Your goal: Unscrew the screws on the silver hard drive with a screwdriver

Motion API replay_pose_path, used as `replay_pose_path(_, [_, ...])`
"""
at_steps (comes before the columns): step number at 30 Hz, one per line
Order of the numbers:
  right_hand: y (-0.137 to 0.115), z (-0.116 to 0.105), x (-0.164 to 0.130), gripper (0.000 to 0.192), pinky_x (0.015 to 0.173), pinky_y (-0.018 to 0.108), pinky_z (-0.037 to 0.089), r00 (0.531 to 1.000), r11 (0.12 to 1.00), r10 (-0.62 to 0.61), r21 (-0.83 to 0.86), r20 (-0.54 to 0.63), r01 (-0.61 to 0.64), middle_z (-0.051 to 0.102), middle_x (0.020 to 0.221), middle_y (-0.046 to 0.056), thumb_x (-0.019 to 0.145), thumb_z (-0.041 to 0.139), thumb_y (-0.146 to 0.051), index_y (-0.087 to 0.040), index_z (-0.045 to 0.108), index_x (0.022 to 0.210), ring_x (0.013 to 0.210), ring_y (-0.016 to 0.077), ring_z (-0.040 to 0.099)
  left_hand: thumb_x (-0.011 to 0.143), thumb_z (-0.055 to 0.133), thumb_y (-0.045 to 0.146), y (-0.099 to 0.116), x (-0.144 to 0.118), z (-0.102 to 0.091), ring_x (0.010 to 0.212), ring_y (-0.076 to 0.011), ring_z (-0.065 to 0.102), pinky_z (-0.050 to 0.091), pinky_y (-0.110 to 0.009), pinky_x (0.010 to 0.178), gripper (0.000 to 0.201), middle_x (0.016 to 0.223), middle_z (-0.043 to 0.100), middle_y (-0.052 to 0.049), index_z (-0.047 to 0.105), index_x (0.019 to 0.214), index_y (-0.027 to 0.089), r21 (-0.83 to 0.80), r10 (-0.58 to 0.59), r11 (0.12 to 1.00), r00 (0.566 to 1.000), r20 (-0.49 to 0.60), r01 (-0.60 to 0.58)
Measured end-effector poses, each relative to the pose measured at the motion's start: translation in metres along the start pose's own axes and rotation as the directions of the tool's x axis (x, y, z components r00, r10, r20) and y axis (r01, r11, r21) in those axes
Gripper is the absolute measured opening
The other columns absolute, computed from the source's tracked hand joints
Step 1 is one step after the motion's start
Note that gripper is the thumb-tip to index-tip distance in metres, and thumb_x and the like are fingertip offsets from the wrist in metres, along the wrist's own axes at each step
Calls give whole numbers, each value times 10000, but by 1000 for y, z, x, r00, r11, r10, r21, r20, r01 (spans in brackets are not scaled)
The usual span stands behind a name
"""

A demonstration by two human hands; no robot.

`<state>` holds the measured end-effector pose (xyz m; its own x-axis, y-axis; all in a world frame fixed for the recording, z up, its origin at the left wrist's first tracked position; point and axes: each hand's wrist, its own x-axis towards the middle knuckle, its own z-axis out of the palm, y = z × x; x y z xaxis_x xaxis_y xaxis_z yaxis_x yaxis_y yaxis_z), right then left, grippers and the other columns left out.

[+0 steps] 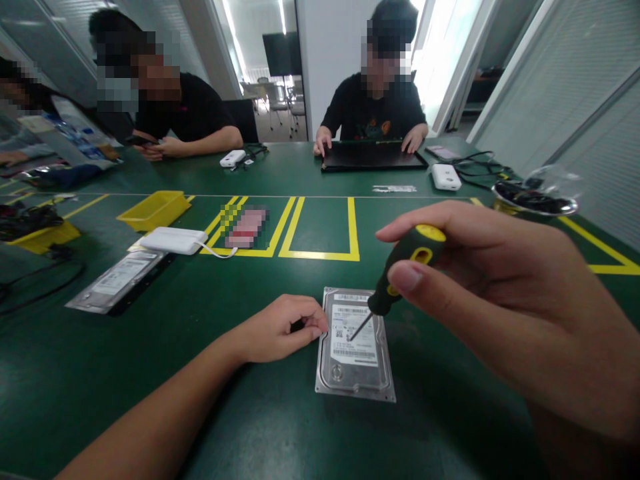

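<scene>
Drive: A bare hard drive (356,347) lay flat on the green table (250,413) directly in front of me, its silver metal lid facing up and its long side running away from me.
Label: A white sticker with black print and a barcode covered the upper half of the lid; the print was too small to read.
Casing: The lower half was plain brushed metal with a round boss near the left corner and notched edges along the rim.
Left hand: My left hand (280,330) rested on the table with its fingers curled inward, the fingertips touching the drive's left edge.
Right hand: My right hand (495,293) pinched a screwdriver (395,280) between thumb and fingers, gripping its black-and-yellow handle.
Tool tip: The thin shaft slanted down and to the left, its tip meeting the white sticker near the middle of the lid.
Nearby: A second drive (117,281) lay well apart to the left, beside a white adapter (173,240) with a cable and a yellow tray (153,209).
Across the table: A person's two hands rested on a closed black laptop (371,155), past yellow tape lines (320,253) marking boxes on the green surface.
</scene>
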<state>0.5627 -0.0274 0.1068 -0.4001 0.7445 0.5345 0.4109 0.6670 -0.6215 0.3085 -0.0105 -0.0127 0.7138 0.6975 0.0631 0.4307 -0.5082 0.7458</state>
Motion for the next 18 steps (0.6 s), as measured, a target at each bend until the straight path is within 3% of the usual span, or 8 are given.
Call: replay_pose_path(18, [-4,-2,-2,208,563,256,455,996,992,83,90,15,-84,658,874,-11,869,688,-306,-300,682,1077,693,134,589,944,554,191,-2,0,1,782,-128,527,407,-255,725,57,850,580,5,590,910,163,13,-15,1000,999,29,15])
